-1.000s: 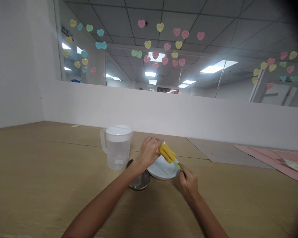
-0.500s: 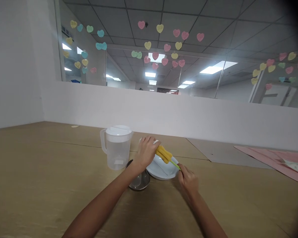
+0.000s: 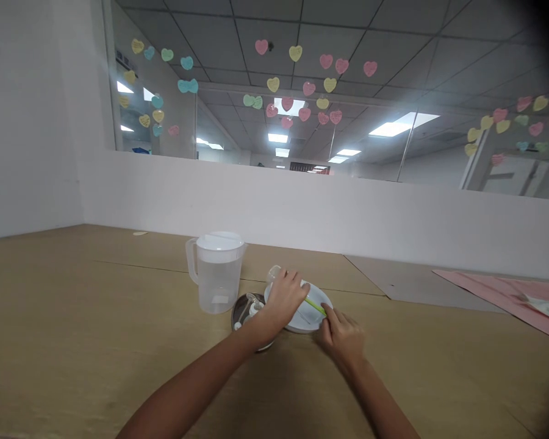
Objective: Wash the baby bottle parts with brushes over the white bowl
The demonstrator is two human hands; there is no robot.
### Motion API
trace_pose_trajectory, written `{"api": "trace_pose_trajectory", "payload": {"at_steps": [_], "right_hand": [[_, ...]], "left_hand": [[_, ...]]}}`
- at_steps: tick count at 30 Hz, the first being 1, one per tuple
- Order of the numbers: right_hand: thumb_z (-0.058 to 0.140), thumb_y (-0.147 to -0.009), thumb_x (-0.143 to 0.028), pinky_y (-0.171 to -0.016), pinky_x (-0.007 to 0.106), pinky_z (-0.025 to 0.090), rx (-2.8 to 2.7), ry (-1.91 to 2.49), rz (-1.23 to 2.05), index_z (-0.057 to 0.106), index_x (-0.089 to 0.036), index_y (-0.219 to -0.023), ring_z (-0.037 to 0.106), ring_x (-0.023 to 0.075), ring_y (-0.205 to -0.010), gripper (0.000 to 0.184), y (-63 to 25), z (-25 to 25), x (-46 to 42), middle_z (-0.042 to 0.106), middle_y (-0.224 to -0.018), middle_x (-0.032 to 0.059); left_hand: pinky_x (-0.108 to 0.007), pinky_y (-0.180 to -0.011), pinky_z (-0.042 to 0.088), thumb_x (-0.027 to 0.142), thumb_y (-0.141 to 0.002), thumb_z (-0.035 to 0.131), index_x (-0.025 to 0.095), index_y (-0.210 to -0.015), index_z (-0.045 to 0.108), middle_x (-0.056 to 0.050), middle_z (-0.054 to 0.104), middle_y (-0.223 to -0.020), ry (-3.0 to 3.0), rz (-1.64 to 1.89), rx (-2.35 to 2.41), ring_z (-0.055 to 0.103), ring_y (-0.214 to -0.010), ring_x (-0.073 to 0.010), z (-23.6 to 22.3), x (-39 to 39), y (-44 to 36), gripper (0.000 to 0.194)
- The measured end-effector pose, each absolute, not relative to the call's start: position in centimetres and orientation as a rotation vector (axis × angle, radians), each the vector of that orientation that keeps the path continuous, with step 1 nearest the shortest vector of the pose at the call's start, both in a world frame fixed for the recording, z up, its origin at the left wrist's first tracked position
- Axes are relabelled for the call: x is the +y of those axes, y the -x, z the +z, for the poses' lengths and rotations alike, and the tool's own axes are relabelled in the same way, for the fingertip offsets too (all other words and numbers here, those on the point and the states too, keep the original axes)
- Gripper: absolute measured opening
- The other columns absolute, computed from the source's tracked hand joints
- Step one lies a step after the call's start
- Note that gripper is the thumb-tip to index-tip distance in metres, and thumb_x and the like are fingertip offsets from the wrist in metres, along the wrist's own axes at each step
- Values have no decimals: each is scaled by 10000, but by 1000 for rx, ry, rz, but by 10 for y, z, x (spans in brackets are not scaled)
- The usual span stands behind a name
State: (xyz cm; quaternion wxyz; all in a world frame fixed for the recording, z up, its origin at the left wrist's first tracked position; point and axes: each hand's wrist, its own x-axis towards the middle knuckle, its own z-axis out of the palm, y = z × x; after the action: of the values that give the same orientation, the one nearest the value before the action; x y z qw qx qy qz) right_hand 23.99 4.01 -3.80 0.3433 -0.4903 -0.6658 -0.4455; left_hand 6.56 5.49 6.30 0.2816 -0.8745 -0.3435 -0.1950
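Note:
My left hand [image 3: 287, 297] is wrapped round a clear bottle [image 3: 273, 273], whose rounded end shows past the fingers. My right hand [image 3: 343, 335] grips the thin green handle of a sponge bottle brush [image 3: 315, 306]. The handle runs up to the left hand, and the brush's yellow head is out of sight there, seemingly inside the bottle. Both hands are over a white bowl [image 3: 324, 294]. Under my left forearm a dark metal bowl [image 3: 235, 310] holds small white bottle parts [image 3: 255, 308], partly hidden by the arm.
A translucent lidded pitcher [image 3: 219, 274] with a side handle stands left of the bowls. On the right lie a grey sheet [image 3: 393, 280] and a pink cloth [image 3: 485, 289]. The white wall [image 3: 279, 207] with a window rises behind the table [image 3: 96, 335].
The yellow sponge head has gone from view behind my left hand as the bottle and brush came together. My left hand moved right and down, uncovering parts in the metal bowl.

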Motion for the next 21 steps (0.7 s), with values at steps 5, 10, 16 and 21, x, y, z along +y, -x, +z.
{"api": "trace_pose_trajectory", "payload": {"at_steps": [5, 10, 16, 21], "right_hand": [[401, -775, -171, -527, 229, 377, -1674, 1211, -1041, 615, -140, -977, 543, 122, -540, 296, -236, -36, 37, 633, -670, 40], [417, -776, -184, -512, 225, 367, -1549, 1218, -1019, 631, -151, -845, 546, 119, -516, 227, -240, -31, 38, 633, -618, 25], [427, -769, -161, -540, 231, 402, -1564, 1141, -1016, 624, -148, -830, 577, 133, -562, 207, -243, -32, 37, 656, -669, 37], [421, -773, -157, -576, 241, 429, -1644, 1101, -973, 623, -147, -840, 587, 140, -598, 213, -247, -36, 36, 655, -688, 52]], "left_hand": [[-339, -706, 313, 149, -833, 435, 169, -905, 568, -80, 556, -876, 2384, -527, -865, 479, -877, -217, 66, 50, -68, 152], [-348, -721, 306, 167, -839, 432, 199, -905, 578, -68, 545, -891, 2297, -649, -965, 462, -883, -209, 74, 65, -53, 163], [-349, -718, 304, 162, -832, 440, 190, -909, 575, -66, 539, -888, 2278, -655, -960, 459, -876, -213, 72, 66, -53, 158], [-344, -710, 307, 159, -823, 454, 198, -925, 565, -59, 542, -887, 2374, -596, -856, 465, -871, -213, 66, 47, -68, 155]]}}
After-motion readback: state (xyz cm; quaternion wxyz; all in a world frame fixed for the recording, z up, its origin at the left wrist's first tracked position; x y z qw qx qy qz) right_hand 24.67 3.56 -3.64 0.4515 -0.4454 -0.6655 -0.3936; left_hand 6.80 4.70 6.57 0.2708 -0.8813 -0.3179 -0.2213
